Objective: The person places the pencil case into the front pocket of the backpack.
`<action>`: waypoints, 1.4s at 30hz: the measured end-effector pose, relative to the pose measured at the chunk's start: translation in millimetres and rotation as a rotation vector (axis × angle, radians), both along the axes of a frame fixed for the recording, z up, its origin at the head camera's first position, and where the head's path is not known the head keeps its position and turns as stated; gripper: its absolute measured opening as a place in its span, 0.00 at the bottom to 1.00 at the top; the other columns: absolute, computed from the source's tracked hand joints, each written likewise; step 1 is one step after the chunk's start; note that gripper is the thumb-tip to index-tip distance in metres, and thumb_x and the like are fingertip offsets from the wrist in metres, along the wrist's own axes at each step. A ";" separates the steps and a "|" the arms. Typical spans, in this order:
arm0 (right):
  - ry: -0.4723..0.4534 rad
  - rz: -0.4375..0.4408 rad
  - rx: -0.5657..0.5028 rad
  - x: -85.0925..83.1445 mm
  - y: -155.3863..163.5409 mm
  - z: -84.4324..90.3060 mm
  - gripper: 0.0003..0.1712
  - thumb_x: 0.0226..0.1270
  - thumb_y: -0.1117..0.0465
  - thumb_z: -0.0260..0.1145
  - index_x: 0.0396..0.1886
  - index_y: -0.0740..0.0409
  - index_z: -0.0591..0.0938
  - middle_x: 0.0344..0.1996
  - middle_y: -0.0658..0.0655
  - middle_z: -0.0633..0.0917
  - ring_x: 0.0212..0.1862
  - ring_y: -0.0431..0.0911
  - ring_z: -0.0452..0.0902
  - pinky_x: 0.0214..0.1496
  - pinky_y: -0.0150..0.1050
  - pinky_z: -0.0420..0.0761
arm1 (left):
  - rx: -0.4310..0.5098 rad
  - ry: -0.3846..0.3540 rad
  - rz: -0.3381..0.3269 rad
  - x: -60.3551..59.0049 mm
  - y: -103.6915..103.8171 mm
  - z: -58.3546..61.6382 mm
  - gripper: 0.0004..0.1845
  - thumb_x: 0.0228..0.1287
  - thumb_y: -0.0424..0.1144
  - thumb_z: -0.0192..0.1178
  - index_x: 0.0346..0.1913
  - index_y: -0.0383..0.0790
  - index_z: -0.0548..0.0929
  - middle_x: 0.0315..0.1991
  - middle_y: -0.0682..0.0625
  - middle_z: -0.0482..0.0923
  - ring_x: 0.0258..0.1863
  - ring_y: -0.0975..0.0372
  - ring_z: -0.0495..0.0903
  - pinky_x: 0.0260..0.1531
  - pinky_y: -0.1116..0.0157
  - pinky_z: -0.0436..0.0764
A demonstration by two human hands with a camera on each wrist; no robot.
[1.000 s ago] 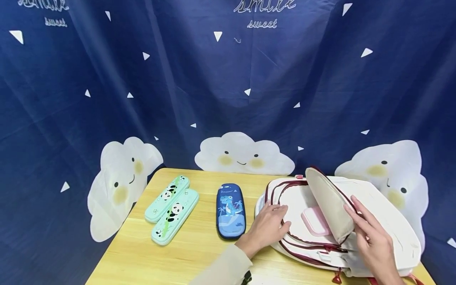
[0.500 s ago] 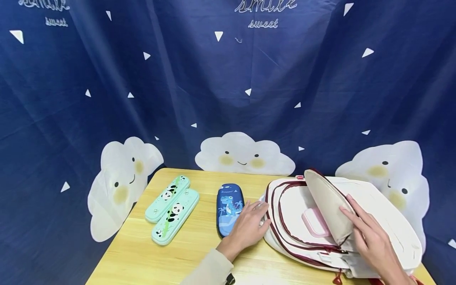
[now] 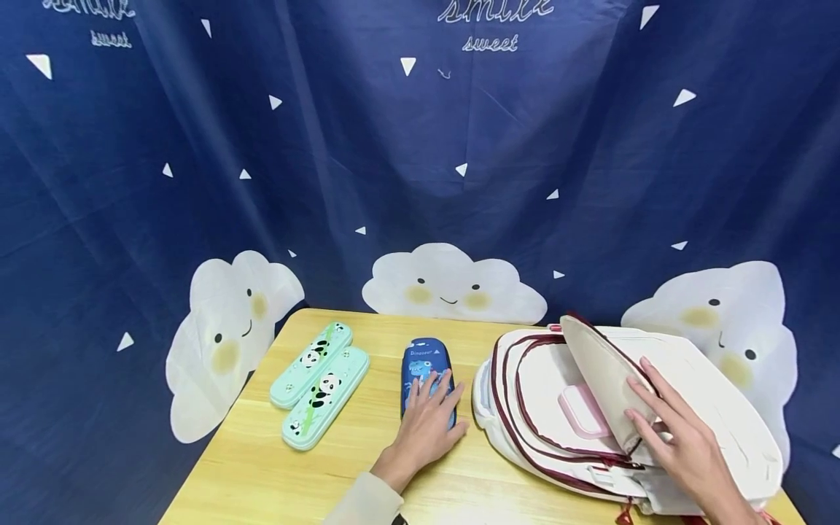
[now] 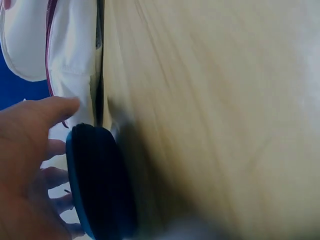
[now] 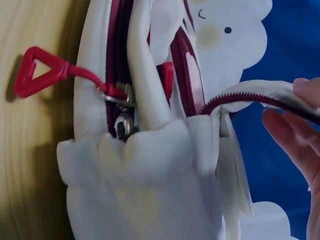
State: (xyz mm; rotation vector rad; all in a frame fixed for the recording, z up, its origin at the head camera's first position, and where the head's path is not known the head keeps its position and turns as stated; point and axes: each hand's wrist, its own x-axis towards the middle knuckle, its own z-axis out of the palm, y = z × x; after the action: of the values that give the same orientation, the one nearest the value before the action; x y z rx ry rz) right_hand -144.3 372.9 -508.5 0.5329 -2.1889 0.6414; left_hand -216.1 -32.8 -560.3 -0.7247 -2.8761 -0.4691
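A blue dinosaur pencil case (image 3: 426,352) lies on the table, its lower part covered by my left hand (image 3: 425,430). The fingers spread over its top and the thumb stands away from its side. To the right is a white backpack (image 3: 722,394) with dark red zips, lying with its front pocket unzipped. My right hand (image 3: 685,441) pinches the edge of the beige pocket flap (image 3: 597,379) and holds it raised; in the right wrist view, thumb and fingers are on either side of the zipped flap edge (image 5: 270,94). A pink case (image 3: 584,410) lies in the pocket, partly behind the flap.
Two mint green panda pencil cases (image 3: 311,364) lie side by side at the table's left. A red triangular zip pull (image 5: 40,72) hangs from the backpack's side. Behind the wooden table (image 3: 262,467) hangs a dark blue curtain (image 3: 420,146) with smiling clouds.
My left hand has moved left from the backpack's pocket onto the dinosaur pencil case. My right hand keeps holding the flap up, with little movement.
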 end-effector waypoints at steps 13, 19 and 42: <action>-0.012 -0.036 -0.028 4.3 -0.1 2.7 0.41 0.83 0.34 0.57 0.69 0.66 0.84 0.77 0.67 0.77 0.77 0.26 0.67 0.56 0.06 0.68 | 0.047 -0.036 0.164 7.1 -23.6 -12.1 0.44 0.66 0.61 0.74 0.81 0.48 0.75 0.85 0.38 0.63 0.84 0.37 0.60 0.79 0.29 0.61; 0.001 -0.042 -0.062 5.3 -0.9 1.3 0.42 0.82 0.33 0.57 0.69 0.67 0.84 0.77 0.68 0.77 0.79 0.27 0.66 0.62 0.06 0.63 | 0.120 -0.056 0.217 11.1 -39.4 -11.5 0.45 0.65 0.58 0.76 0.81 0.46 0.74 0.85 0.35 0.61 0.82 0.34 0.61 0.78 0.32 0.66; -0.037 -0.047 -0.093 8.7 -1.8 -0.6 0.43 0.82 0.32 0.57 0.70 0.67 0.83 0.78 0.67 0.75 0.79 0.26 0.64 0.62 0.09 0.61 | 0.271 -0.078 0.328 18.8 -57.0 -14.3 0.45 0.61 0.54 0.81 0.79 0.44 0.77 0.84 0.34 0.63 0.75 0.33 0.70 0.62 0.31 0.82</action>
State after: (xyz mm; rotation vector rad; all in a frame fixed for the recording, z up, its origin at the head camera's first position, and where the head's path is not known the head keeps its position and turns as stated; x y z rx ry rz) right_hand -135.6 371.1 -509.1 0.4235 -2.1873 0.7287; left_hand -197.2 -89.8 -574.6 -0.1919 -2.8397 -0.8293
